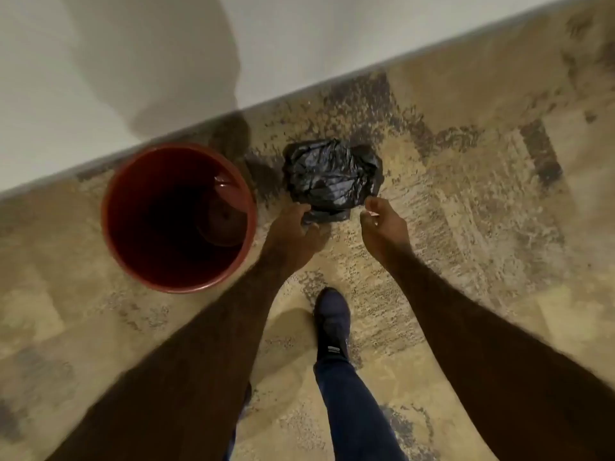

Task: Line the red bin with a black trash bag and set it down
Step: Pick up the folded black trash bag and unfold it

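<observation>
A round red bin (pixel 113 241) stands upright on the floor at the left, its dark inside bare. To its right lies a crumpled, folded black trash bag (pixel 332 176) on the floor near the wall. My left hand (pixel 293 234) grips the bag's near left corner. My right hand (pixel 382 224) hovers at the bag's near right corner with its fingers curled; no part of the bag shows inside them.
A white wall (pixel 166 61) with a baseboard runs diagonally behind the bin and bag. The floor is mottled beige and grey tile. My foot in a dark shoe (pixel 332 322) stands just behind the bag, between my arms.
</observation>
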{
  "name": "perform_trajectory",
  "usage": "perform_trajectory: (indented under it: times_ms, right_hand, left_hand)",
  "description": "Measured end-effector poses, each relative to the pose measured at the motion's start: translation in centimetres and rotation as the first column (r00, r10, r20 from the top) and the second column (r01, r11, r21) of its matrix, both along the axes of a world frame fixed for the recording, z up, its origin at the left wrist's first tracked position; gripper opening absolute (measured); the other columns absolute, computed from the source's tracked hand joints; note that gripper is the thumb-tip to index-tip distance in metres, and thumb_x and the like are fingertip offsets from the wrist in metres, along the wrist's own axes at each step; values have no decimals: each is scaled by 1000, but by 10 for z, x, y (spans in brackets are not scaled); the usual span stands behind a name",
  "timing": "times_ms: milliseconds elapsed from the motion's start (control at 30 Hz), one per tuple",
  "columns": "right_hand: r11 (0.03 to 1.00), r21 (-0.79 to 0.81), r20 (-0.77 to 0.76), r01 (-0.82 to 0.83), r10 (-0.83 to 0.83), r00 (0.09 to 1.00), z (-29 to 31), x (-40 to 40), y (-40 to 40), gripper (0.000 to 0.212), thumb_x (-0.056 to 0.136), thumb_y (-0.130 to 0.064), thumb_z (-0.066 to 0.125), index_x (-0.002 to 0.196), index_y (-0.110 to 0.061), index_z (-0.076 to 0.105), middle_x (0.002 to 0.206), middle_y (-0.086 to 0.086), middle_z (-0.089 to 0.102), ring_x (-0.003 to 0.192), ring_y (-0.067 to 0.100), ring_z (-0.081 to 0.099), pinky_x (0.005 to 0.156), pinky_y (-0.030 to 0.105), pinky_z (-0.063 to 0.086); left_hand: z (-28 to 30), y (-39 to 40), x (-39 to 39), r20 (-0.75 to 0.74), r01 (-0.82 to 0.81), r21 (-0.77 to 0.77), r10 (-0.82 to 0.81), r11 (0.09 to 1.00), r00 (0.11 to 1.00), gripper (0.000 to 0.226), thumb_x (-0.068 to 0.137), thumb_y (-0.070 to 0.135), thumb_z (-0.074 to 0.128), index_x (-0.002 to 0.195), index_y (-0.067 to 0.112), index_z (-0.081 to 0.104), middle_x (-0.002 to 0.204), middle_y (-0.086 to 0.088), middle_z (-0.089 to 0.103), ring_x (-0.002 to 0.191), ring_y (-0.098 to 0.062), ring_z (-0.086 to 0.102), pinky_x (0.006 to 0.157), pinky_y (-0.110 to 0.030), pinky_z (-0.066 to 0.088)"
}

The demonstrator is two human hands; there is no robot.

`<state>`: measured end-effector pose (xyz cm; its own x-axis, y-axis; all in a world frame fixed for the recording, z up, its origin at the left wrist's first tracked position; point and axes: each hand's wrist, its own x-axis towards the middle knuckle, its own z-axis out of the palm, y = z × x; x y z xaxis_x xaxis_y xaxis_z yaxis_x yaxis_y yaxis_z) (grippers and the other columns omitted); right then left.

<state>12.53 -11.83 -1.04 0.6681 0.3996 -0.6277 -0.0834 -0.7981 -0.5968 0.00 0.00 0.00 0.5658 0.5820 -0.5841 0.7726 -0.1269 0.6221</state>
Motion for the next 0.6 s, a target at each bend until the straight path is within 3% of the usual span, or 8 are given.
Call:
perform_trajectory:
  times_ms: [100,200,233,333,467,500,600]
  right_hand:
    - [998,-39,-50,-43,41,998,-41,8,1,39,99,-25,51,136,-12,55,130,11,64,106,24,63,87,30,54]
    - [993,-78,-84,-85,79,993,-91,16,2,38,100,-26,52,136,-13,55,116,5,65,73,5,57,51,9,46]
    - [992,-87,-84,-90,82,993,-108,21,2,39,99,-27,53,136,-13,54,118,7,67,70,5,57,47,8,43]
    - [975,-134,-46,-178,173,984,-142,34,7,42,99,-26,54,138,-11,53,132,15,62,91,15,58,71,22,49]
    - [920,-169,-28,-353,353,935,-184,41,9,43,97,-21,55,138,-10,54,138,14,55,101,20,56,75,22,48]
    - [885,-185,-4,-428,435,900,-196,40,9,42,95,-19,56,136,-10,56,143,14,50,111,23,56,82,23,47]
    - [768,-260,13,-585,609,793,-222,38,10,39,92,-14,56,130,-12,62,164,12,20,146,34,32,113,34,37]
  left_hand:
    - [-40,2,9,-48,2,-1,-2,1000,999,49,88,17,58,135,10,48,138,-8,51,120,-22,51,88,-21,34]
    - [-89,7,18,-84,50,29,-47,998,995,48,91,17,56,137,6,46,141,-14,48,129,-27,45,99,-26,36]
    - [-106,9,21,-94,61,34,-57,998,994,49,92,17,55,138,5,45,142,-15,46,131,-28,44,103,-27,35]
    - [-148,19,28,-133,92,54,-85,994,988,52,92,19,55,140,5,42,146,-16,42,135,-30,39,109,-32,33]
    - [-196,30,31,-190,104,76,-88,992,978,57,87,23,55,140,7,43,151,-19,32,138,-35,34,113,-38,33]
    - [-208,33,31,-209,100,86,-80,991,975,61,83,27,55,140,9,45,153,-19,28,139,-36,31,114,-40,32]
    - [-232,41,33,-223,71,94,-48,993,974,63,73,25,56,136,17,52,155,-17,20,139,-39,29,114,-42,34]
